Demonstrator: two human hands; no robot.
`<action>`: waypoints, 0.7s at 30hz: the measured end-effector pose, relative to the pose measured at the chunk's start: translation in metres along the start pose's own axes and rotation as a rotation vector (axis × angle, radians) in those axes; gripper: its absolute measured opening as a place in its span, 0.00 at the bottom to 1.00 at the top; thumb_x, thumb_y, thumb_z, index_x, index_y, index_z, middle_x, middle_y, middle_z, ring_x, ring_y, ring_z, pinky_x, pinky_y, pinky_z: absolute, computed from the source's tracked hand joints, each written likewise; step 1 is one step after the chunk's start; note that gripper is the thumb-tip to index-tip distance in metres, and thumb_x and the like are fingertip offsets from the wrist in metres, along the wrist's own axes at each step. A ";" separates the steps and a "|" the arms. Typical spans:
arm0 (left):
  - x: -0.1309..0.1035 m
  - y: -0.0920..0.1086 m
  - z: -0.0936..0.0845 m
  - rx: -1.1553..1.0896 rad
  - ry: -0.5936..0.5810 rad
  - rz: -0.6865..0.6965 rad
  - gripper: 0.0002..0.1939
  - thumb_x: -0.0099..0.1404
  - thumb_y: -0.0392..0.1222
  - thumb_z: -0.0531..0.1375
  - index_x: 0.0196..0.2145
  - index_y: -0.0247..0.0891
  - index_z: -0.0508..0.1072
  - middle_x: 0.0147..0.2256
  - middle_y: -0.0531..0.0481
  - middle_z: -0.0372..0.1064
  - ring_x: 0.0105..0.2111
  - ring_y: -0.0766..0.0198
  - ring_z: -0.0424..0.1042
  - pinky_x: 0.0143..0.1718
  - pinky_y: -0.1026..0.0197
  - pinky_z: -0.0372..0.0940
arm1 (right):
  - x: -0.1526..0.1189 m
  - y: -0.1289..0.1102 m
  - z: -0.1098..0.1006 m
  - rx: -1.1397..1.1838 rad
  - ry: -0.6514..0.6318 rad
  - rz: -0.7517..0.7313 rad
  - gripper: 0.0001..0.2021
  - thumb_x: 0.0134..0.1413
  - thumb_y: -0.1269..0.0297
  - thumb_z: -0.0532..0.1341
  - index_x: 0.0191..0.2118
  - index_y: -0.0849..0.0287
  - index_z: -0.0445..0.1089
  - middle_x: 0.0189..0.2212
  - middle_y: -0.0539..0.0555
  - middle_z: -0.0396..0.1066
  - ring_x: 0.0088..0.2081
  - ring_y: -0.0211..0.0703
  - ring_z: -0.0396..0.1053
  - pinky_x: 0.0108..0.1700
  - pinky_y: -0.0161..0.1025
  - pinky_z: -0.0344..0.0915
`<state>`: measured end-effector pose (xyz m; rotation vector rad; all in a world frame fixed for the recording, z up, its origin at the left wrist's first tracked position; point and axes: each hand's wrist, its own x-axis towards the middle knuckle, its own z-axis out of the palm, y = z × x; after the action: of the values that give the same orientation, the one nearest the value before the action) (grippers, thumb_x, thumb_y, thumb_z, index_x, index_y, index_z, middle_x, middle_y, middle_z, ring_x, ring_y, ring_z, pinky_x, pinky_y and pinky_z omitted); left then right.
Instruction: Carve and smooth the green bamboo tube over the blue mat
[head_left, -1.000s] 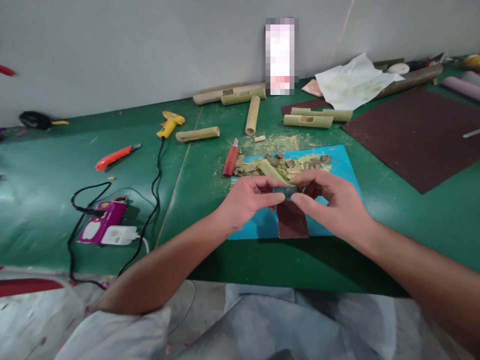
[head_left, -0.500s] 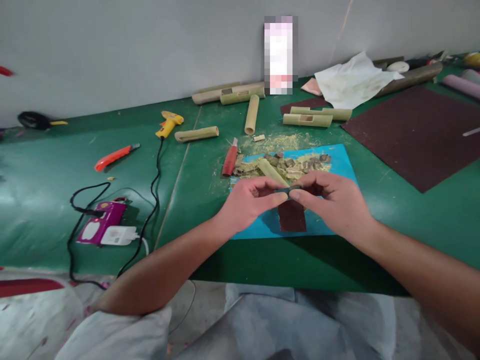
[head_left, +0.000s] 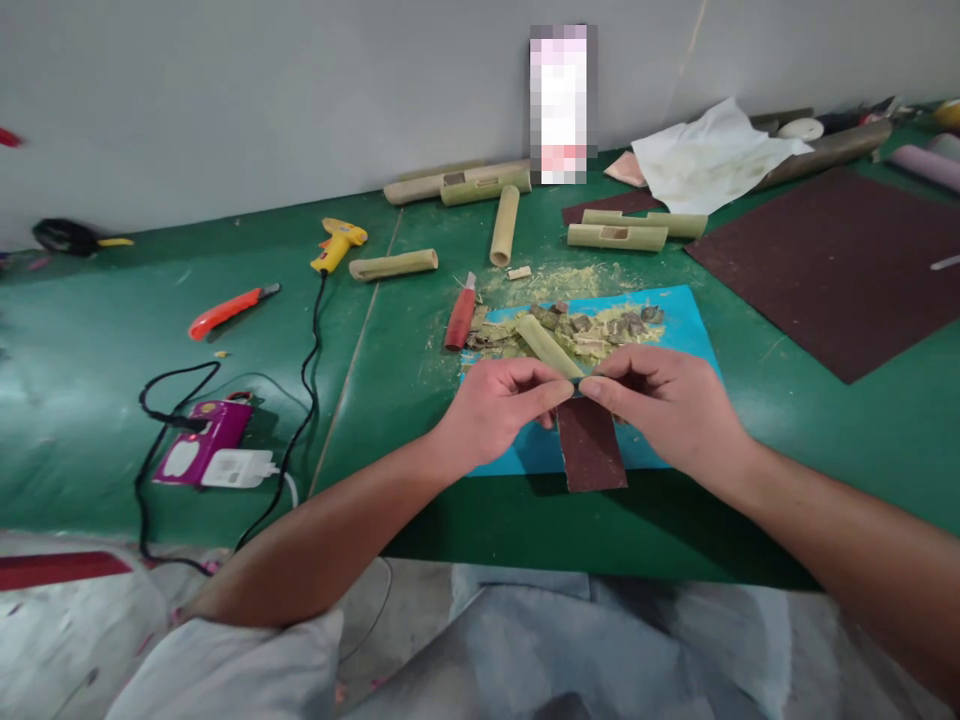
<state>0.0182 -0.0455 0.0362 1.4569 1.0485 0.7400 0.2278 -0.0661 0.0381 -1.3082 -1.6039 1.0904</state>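
Observation:
My left hand (head_left: 506,405) and my right hand (head_left: 671,400) meet over a blue mat (head_left: 682,325). Both are closed, thumbs against fingers, pinching the upper end of a brown sandpaper strip (head_left: 592,450). A dark edge of it shows between the thumbs, and its lower end hangs towards me past the mat's front edge. Just beyond the fingers a bamboo piece (head_left: 551,347) lies slanted on the mat, its near end hidden behind my hands. Dark scraps (head_left: 630,325) and pale shavings surround it. Left of them lies a red-handled knife (head_left: 460,315).
Several bamboo tubes (head_left: 616,238) lie farther back. A large brown sheet (head_left: 840,275) and a white cloth (head_left: 720,155) are at right. To the left are a yellow glue gun (head_left: 341,245) with its cord, an orange cutter (head_left: 229,312) and a purple power strip (head_left: 206,440).
More of the sandpaper strip shows below my hands, its lower end now nearer me. My fingertips have drawn slightly closer together, covering more of the dark edge.

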 end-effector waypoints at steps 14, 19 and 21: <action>-0.001 0.005 -0.001 0.051 -0.067 0.015 0.20 0.65 0.55 0.67 0.24 0.38 0.77 0.19 0.53 0.70 0.21 0.67 0.69 0.27 0.65 0.67 | 0.001 0.000 0.001 0.057 -0.073 -0.004 0.21 0.59 0.45 0.67 0.24 0.55 0.69 0.20 0.46 0.63 0.24 0.35 0.58 0.26 0.37 0.56; -0.002 0.005 -0.002 0.068 -0.076 0.066 0.18 0.65 0.51 0.66 0.22 0.37 0.74 0.19 0.54 0.68 0.21 0.68 0.67 0.27 0.65 0.65 | 0.001 -0.001 0.000 0.044 -0.110 -0.023 0.19 0.60 0.49 0.65 0.24 0.55 0.68 0.21 0.46 0.62 0.24 0.35 0.58 0.26 0.38 0.55; -0.002 0.004 0.000 0.057 -0.074 0.074 0.18 0.65 0.50 0.66 0.22 0.37 0.73 0.20 0.54 0.67 0.21 0.69 0.67 0.27 0.65 0.64 | 0.001 -0.001 0.000 0.041 -0.117 -0.045 0.18 0.61 0.52 0.64 0.23 0.54 0.67 0.21 0.45 0.61 0.24 0.35 0.57 0.27 0.38 0.55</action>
<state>0.0182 -0.0468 0.0406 1.5675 0.9699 0.7080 0.2275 -0.0655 0.0390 -1.1956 -1.6793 1.1850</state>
